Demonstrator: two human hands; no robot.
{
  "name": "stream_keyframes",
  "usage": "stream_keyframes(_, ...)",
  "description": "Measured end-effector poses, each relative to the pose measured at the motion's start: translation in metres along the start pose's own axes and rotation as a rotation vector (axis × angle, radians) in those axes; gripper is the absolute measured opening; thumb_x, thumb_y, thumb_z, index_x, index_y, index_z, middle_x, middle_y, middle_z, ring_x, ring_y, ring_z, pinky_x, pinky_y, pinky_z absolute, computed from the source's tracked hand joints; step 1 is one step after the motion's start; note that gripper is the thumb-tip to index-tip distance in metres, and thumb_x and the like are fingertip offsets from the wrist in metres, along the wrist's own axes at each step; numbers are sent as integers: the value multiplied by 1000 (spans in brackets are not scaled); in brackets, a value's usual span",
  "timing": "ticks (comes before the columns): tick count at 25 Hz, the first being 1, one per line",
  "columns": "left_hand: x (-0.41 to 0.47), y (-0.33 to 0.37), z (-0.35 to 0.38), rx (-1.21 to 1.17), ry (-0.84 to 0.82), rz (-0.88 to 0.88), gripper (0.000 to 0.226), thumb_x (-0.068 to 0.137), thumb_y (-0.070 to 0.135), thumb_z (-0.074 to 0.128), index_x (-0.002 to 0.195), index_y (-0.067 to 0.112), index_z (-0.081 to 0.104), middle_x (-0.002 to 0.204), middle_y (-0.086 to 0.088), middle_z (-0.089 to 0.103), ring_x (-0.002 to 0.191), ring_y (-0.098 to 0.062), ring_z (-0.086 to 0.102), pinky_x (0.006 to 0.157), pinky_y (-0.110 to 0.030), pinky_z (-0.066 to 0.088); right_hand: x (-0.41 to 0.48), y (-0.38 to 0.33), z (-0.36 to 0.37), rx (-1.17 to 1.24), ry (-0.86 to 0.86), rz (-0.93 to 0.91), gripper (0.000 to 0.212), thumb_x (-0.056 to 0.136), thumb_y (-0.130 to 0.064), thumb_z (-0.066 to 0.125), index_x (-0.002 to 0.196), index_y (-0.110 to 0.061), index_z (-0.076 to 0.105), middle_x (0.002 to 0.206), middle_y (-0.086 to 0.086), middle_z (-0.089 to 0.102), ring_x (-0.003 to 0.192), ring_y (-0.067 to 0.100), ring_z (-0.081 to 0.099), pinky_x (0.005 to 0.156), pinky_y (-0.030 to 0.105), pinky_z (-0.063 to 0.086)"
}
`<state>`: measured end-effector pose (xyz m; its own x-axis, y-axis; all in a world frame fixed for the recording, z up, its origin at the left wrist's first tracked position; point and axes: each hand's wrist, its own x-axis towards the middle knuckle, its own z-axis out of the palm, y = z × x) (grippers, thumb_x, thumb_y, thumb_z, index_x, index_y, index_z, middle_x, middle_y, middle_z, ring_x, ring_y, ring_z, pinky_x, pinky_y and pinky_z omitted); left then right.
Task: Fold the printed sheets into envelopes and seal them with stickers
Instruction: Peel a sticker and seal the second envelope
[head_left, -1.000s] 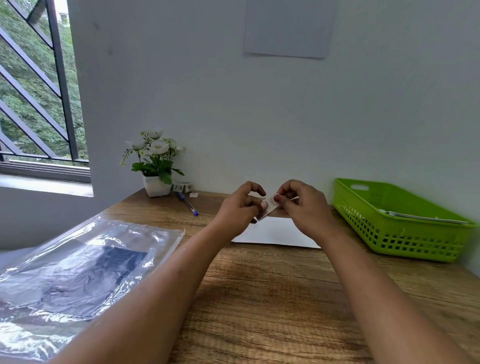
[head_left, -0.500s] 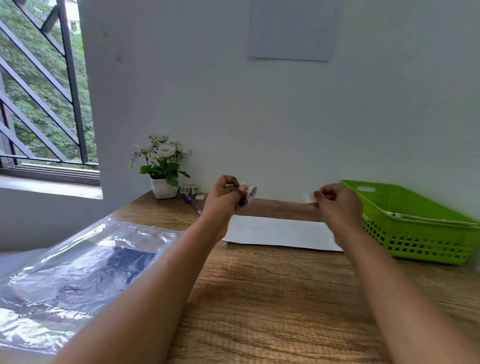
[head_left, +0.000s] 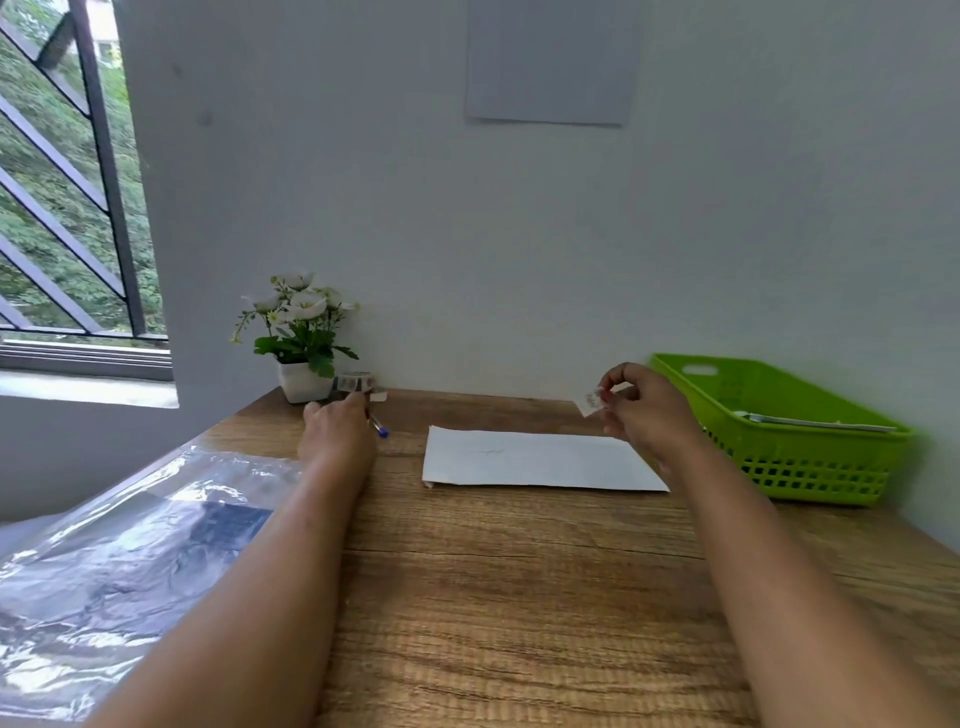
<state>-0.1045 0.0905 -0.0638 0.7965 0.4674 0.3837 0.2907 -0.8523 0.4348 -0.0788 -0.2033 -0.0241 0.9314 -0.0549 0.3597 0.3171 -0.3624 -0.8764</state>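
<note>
- The right hand's (head_left: 647, 415) fingers (head_left: 614, 388) pinched a small sticker (head_left: 591, 402) by one edge between thumb and forefinger, with the other fingers curled in.
- The sticker hung in the air above the far right end of the folded sheet (head_left: 540, 460) and did not touch it.
- The left hand (head_left: 337, 434) reached far to the left, its fingertips at the roll of stickers (head_left: 356, 382) just beside the flower pot (head_left: 303, 383). Whether they gripped the roll or only touched it could not be told, since the back of the hand hid them.
- A pen (head_left: 377, 425) lay just beside that hand.
- Likely trouble: the loose sticker could curl and stick to the fingers or to itself, being held by one edge only.
- With the left hand away, nothing held the sheet down. A press from the right hand alone could make the flap spring up or the sheet slide on the table (head_left: 519, 597), and the sticker would land crooked.
- The sheet lay flat, its long axis running left to right along the wall, one long edge towards the person, between the pen and the green basket (head_left: 810, 467).
- The sticker's free end pointed left and slightly down towards the sheet; its sticky side was too small to make out.
</note>
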Motion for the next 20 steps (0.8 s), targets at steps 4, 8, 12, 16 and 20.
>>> stream_keyframes(4,-8,24,-5,56,12,70,41,91,10,49,132,15,45,135,-6,47,130,-29,33,87,-42,46,1,-1,-8,-195,-6,-6,27,91,-4,55,72,-23,56,73,2,58,76,25,59,63,33,46)
stream_keyframes(8,-34,68,-1,-70,-25,395,36,94,18,48,130,19,45,135,0,47,130,-21,34,96,-38,43,-6,20,-1,-210,-200,162,28,90,4,53,72,-17,52,86,9,57,81,21,56,67,28,49)
stream_keyframes(12,-63,100,14,-103,-179,608,42,94,39,49,133,26,44,141,4,44,135,-18,30,107,-40,33,-15,16,6,137,-423,419,18,95,2,47,81,-8,52,84,8,55,76,14,59,64,20,56)
stream_keyframes(16,-69,102,28,45,-451,672,54,95,52,38,144,32,29,155,4,26,145,-18,13,116,-52,15,-9,4,-4,13,-560,404,15,95,0,48,86,-10,53,85,5,59,77,16,62,64,25,57)
stream_keyframes(20,-70,106,29,136,-665,623,59,95,59,28,149,37,16,159,4,14,146,-25,9,113,-61,6,8,2,-19,-309,-423,247,18,95,-3,50,81,-15,53,84,2,55,70,15,57,58,25,52)
